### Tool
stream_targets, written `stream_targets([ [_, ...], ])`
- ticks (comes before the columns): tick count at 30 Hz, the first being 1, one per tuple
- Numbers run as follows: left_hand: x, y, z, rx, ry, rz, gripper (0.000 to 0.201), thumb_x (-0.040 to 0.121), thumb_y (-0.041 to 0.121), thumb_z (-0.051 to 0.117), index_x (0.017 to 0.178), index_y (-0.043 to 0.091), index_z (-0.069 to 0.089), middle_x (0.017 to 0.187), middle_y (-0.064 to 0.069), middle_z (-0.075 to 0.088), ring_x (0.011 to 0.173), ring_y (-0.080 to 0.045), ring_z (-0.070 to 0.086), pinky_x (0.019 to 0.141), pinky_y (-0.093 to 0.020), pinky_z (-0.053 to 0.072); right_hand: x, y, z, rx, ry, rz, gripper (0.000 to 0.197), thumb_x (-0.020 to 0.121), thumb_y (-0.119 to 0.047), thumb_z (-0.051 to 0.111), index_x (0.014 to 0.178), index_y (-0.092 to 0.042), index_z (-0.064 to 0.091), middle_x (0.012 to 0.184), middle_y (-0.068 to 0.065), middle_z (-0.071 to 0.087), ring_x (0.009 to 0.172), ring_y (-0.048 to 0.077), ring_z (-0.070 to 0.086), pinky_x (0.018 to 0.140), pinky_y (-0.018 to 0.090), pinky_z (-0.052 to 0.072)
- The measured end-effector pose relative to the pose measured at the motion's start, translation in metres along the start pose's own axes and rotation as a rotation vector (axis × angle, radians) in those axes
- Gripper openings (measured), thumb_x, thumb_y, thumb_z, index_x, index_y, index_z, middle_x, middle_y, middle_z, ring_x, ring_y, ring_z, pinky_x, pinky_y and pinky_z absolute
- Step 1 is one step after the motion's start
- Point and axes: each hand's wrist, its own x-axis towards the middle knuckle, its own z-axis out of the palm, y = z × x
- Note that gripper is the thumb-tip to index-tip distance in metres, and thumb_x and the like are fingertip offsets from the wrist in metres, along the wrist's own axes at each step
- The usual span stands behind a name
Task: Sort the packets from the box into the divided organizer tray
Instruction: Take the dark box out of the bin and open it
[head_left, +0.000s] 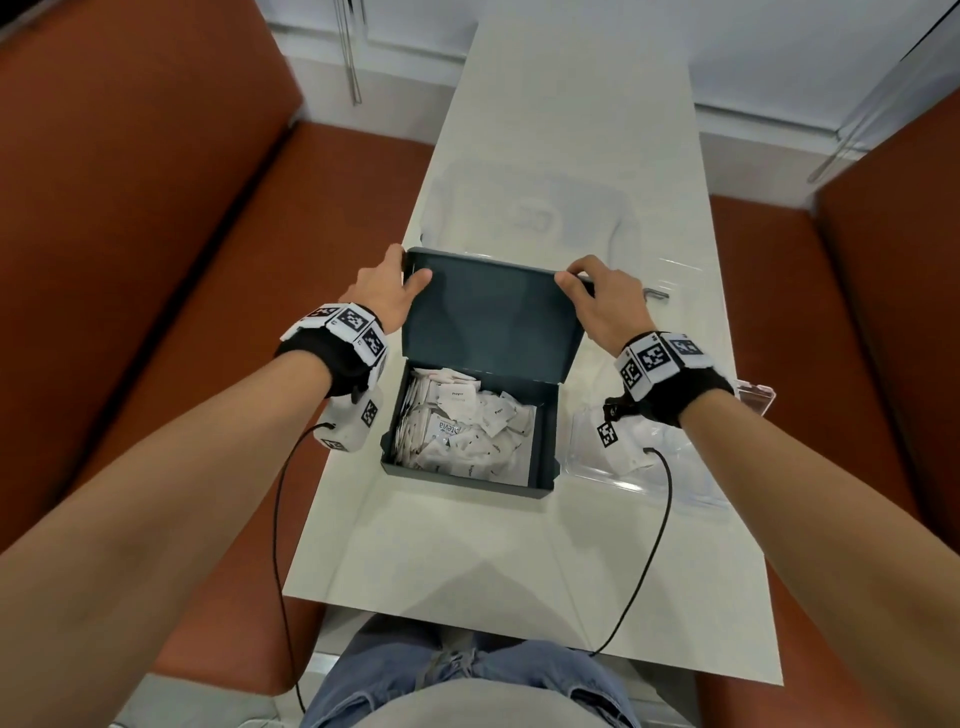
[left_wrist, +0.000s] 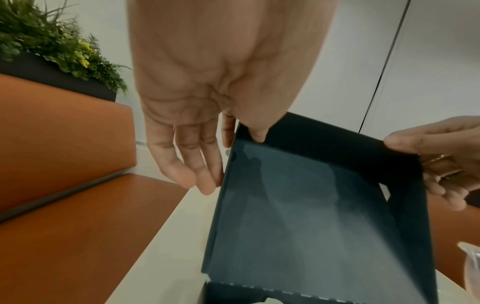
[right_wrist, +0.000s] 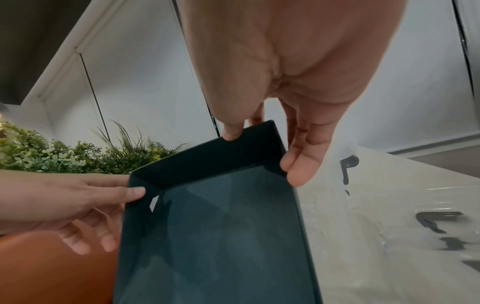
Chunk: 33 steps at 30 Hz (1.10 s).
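Sitting nearest, at the bottom of the head view, in blue jeans (head_left: 467, 680), with both bare forearms reaching forward over a long white table (head_left: 467, 561). Wearing black wrist straps with white marker blocks, thin black cables trailing back toward the lap. Lying just beyond the near stretch of the table, a dark teal box (head_left: 467, 480), open, piled with white packets (head_left: 467, 428), one of them showing blue lettering. Resting just to the right of the box, a clear plastic organizer tray (head_left: 644, 478), partly hidden under the right wrist, its compartments too hard to make out to say what is in them. Standing up behind the packets, the hinged lid (head_left: 488, 317), tilted away, its inner face toward the camera. Pinching the lid's far left corner with the left hand (head_left: 387, 291), thumb pressing on the inside face and fingers going round behind the edge, as the left wrist view (left_wrist: 207, 123) is showing. Gripping the lid's far right corner with the right hand (head_left: 597, 301) in the same way, thumb tip on the inner rim and fingers alongside the outer edge in the right wrist view (right_wrist: 285, 123). Lying farther off on the table, clear plastic wrap (head_left: 670, 270). Flanking the table, orange upholstered benches (head_left: 156, 208); beyond them, green plants (left_wrist: 52, 41) against a white wall.
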Motion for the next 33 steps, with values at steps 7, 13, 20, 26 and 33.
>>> stream_targets([
  [7,0.002,-0.002,0.007,0.047,0.013,-0.030,0.034,0.096,0.019,0.050,0.127,0.015,0.038,0.115,-0.018,0.058,0.094,-0.039,0.060,0.081,-0.049,0.054,0.000,0.000,-0.004,0.002,-0.019,-0.004,0.034,0.100,-0.037,0.044,0.115,-0.010,0.060,0.080,0.005,0.058,0.077,0.023,0.053,0.075,0.024,0.040],
  [13,-0.001,-0.005,0.008,0.094,0.014,-0.023,0.034,0.094,0.010,0.048,0.126,0.012,0.037,0.114,-0.019,0.057,0.094,-0.040,0.060,0.083,-0.051,0.054,-0.002,0.000,-0.003,-0.030,0.000,-0.060,0.033,0.100,-0.034,0.045,0.116,-0.010,0.061,0.104,0.011,0.069,0.100,0.027,0.059,0.068,0.015,0.026],
  [20,-0.005,-0.008,0.010,0.048,0.039,-0.011,0.031,0.094,0.010,0.048,0.124,0.011,0.042,0.113,-0.021,0.058,0.096,-0.043,0.059,0.084,-0.052,0.053,-0.005,0.004,0.001,-0.022,0.026,-0.078,0.033,0.101,-0.033,0.044,0.116,-0.008,0.061,0.098,0.013,0.069,0.097,0.028,0.059,0.069,0.016,0.027],
  [26,-0.008,-0.009,0.008,0.097,0.040,0.000,0.031,0.093,0.023,0.053,0.121,0.013,0.045,0.108,-0.015,0.060,0.095,-0.040,0.059,0.079,-0.046,0.052,-0.003,0.007,-0.003,-0.070,0.013,-0.062,0.031,0.101,-0.028,0.042,0.116,-0.009,0.061,0.084,0.007,0.064,0.092,0.028,0.058,0.069,0.020,0.027],
  [33,-0.008,-0.012,0.007,0.035,0.037,0.026,0.034,0.093,0.022,0.055,0.124,0.011,0.046,0.108,-0.013,0.063,0.096,-0.037,0.060,0.085,-0.048,0.052,-0.006,0.005,-0.012,-0.102,-0.010,-0.050,0.033,0.098,-0.025,0.046,0.127,-0.011,0.054,0.103,0.015,0.066,0.101,0.028,0.057,0.079,0.024,0.034],
])
